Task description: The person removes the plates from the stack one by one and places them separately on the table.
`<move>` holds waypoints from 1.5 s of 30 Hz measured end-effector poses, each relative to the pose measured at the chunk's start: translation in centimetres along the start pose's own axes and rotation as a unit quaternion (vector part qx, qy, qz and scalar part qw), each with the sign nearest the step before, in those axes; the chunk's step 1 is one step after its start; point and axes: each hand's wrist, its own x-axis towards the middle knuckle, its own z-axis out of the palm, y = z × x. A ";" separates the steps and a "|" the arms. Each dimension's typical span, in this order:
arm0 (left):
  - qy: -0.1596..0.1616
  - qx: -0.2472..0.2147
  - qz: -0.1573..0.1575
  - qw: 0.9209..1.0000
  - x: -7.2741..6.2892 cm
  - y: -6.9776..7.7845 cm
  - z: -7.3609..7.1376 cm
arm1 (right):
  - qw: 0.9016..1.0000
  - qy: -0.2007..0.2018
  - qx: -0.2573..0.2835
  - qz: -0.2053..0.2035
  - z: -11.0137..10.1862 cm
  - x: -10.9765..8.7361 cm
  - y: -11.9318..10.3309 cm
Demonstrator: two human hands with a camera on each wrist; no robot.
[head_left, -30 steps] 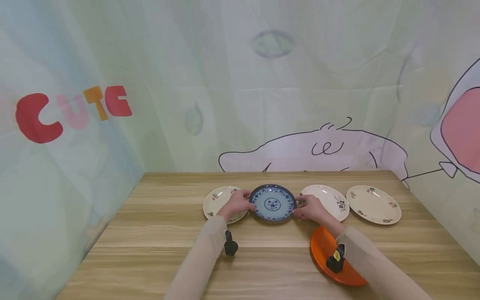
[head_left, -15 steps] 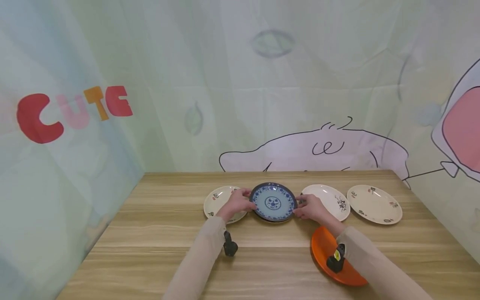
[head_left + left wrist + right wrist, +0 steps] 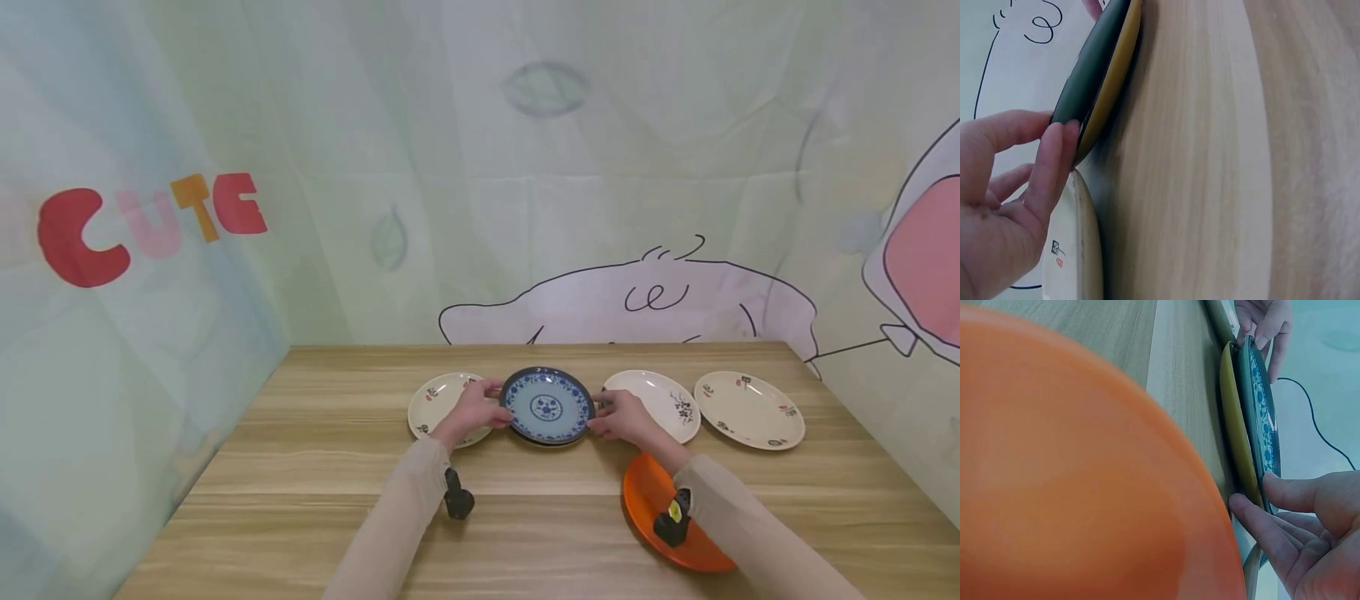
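A blue patterned plate (image 3: 547, 406) sits at the back middle of the table, stacked on a yellow plate (image 3: 1238, 419) that the head view hardly shows. My left hand (image 3: 471, 410) pinches the blue plate's left rim between thumb and fingers. On the opposite side, my right hand (image 3: 624, 417) holds the rim, its thumb on the patterned plate and a fingertip low beside the yellow one. In the left wrist view, the dark green underside (image 3: 1088, 78) of the upper plate stands slightly apart from the yellow plate. Behind my left hand lies a cream plate (image 3: 437, 407), partly covered.
A white plate (image 3: 654, 400) with a dark floral print lies to the right of the stack. Farther right is a cream oval plate (image 3: 748, 410). An orange plate (image 3: 647, 500) lies nearer, under my right forearm. Printed curtains (image 3: 360, 167) hang behind the wooden table (image 3: 300, 500).
The blue plate's far edge rises slightly, then lowers a little, while both hands keep hold of its rim. The other plates stay where they are.
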 end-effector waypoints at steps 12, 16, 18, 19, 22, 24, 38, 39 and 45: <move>0.057 -0.015 -0.012 0.998 0.0 0.0 0.9 | 1.000 -0.001 0.011 -0.005 -0.1 -0.2 -0.3; 0.069 -0.021 -0.017 0.997 0.0 0.0 1.0 | 1.000 -0.006 0.021 -0.008 -0.1 0.1 0.1; 0.073 -0.024 -0.017 0.997 0.0 -0.1 1.0 | 0.999 -0.016 0.026 -0.024 -0.2 0.4 0.6; 0.074 -0.025 -0.017 0.997 0.0 -0.1 1.0 | 0.999 -0.020 0.024 -0.027 -0.2 0.4 0.7; 0.078 -0.022 -0.016 0.997 0.0 -0.1 0.9 | 0.999 -0.021 0.021 -0.027 -0.2 0.3 0.7; 0.080 -0.020 -0.018 0.996 -0.1 -0.1 0.9 | 0.999 -0.015 0.020 -0.021 -0.2 0.2 0.5; 0.095 -0.053 -0.023 0.994 -0.6 0.3 -0.2 | 1.000 0.008 0.013 -0.007 -0.1 -0.1 0.0; 0.096 -0.056 -0.024 0.994 -0.6 0.3 -0.3 | 1.000 0.007 0.011 -0.007 -0.1 -0.1 0.0; 0.103 -0.066 -0.010 0.992 -0.9 0.4 -1.3 | 1.000 0.006 0.017 -0.008 0.0 -0.1 0.0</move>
